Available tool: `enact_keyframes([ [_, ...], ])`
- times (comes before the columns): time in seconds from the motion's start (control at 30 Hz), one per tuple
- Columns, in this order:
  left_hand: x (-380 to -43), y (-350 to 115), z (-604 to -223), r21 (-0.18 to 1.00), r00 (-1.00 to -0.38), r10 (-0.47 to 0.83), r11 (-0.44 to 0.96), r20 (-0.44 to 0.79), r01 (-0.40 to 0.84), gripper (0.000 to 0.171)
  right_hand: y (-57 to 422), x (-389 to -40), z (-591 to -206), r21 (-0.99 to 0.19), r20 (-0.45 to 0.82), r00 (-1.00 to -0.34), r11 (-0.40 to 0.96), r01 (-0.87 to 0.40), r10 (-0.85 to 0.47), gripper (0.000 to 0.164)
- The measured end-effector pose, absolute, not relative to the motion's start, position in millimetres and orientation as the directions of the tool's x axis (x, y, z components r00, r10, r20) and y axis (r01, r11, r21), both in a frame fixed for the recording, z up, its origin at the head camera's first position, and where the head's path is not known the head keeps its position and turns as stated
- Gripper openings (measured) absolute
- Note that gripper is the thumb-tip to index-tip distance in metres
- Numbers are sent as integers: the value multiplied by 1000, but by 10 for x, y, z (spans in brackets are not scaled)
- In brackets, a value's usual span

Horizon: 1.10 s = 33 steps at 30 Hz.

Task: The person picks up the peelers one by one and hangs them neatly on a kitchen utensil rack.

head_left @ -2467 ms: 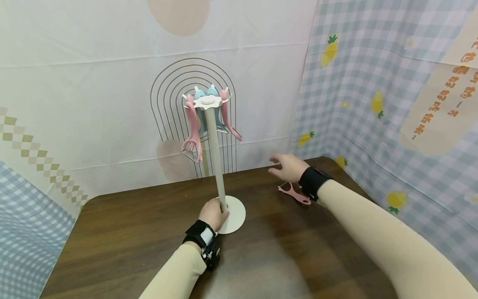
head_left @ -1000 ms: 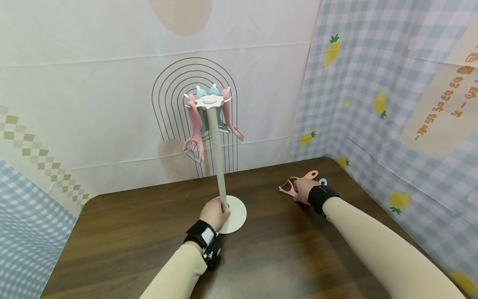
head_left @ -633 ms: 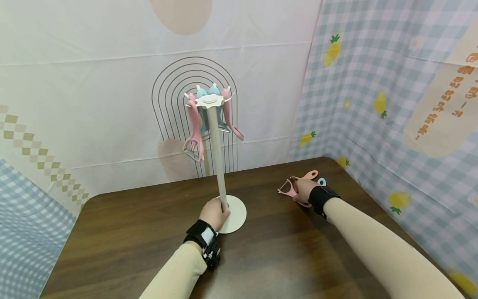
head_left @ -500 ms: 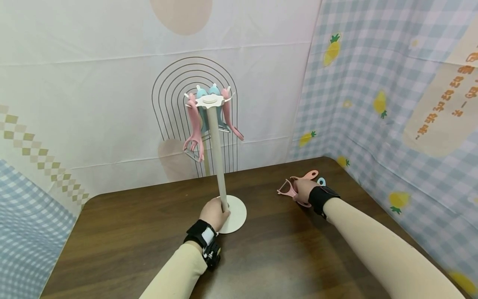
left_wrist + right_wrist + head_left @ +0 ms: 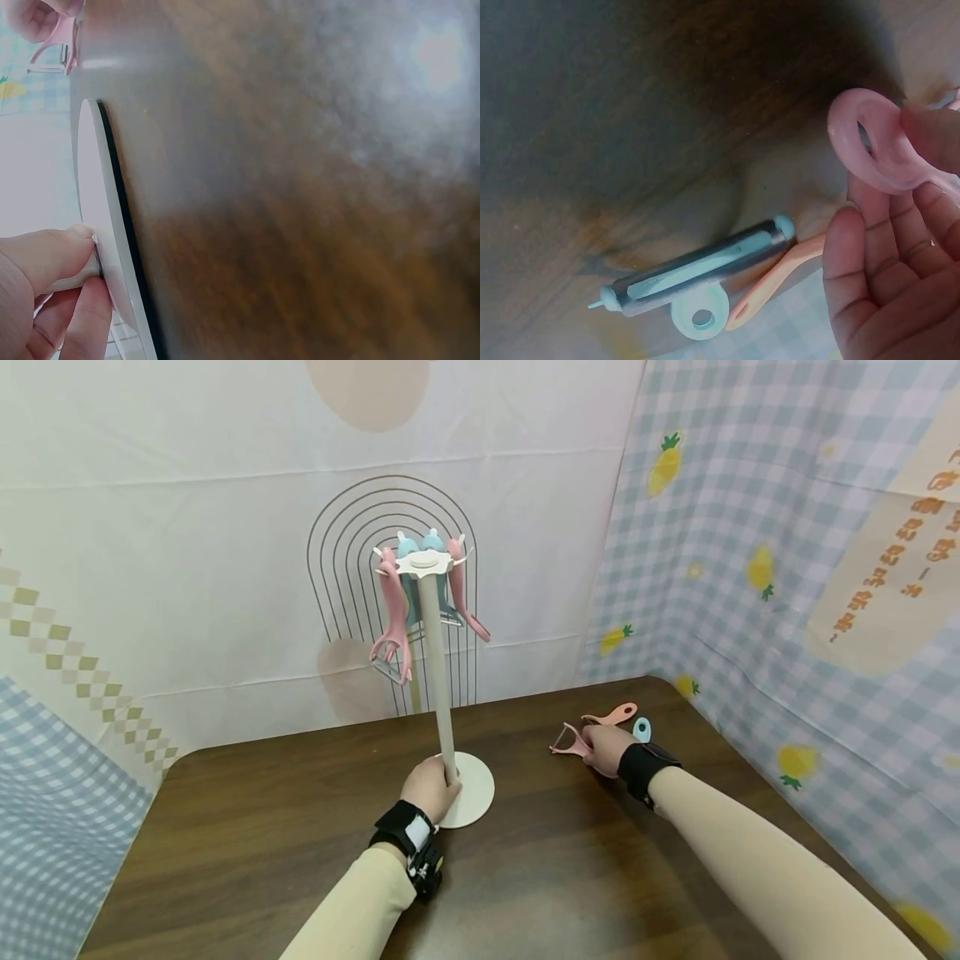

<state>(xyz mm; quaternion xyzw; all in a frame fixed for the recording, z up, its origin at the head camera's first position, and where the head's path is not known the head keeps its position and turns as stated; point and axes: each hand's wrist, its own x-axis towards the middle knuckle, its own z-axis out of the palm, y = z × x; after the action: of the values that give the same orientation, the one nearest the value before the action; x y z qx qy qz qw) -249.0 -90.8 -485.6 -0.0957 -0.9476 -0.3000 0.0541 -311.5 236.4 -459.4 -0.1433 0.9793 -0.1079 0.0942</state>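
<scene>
A white hook stand stands upright, its pole rising from a round base. My left hand grips the pole just above that base, thumb and fingers around it in the left wrist view. Two pink peelers and two blue peelers hang from the hooks at the top. To the right, my right hand holds another pink peeler by its handle, the blade end pointing left. In the right wrist view, the thumb presses the looped handle against the fingers.
Behind the right hand, an orange peeler and a light-blue peeler lie on the dark wooden table. A white cloth hangs at the back, and a checked cloth borders the right side.
My right hand came down from above the table and took hold of the pink peeler. Hand and peeler have since shifted slightly left. The left hand stays at the pole.
</scene>
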Motion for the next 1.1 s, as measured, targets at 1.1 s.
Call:
enact_keyframes([
  [1.1, -2479, -905, -4853, 567, -978, 146, 798, 147, 204, 8, 2380, -3141, -4048, -540, 122, -920, 752, -377, -373, 7],
])
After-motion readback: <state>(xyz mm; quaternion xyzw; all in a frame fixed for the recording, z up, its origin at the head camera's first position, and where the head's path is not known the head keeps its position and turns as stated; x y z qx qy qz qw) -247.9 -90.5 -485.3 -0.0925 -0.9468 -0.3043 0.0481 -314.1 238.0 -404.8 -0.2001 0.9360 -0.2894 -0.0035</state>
